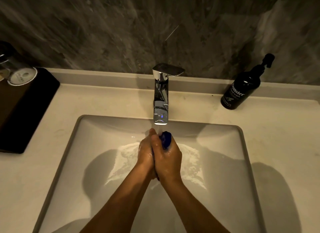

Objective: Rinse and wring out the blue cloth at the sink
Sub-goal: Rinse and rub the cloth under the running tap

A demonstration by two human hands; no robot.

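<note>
Here, left hand (146, 152) and right hand (168, 159) clenched on bunched blue cloth (165, 140), chrome faucet (161, 101), glossy sink (225, 146)

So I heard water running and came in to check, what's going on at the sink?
A person is washing a blue cloth under the running faucet. The left hand and right hand are pressed together around the bunched cloth, over the white sink, and only its top end shows above the fingers. Suds cover the hands and foamy water lies in the basin. A hand wash bottle stands on the counter, untouched.
</note>
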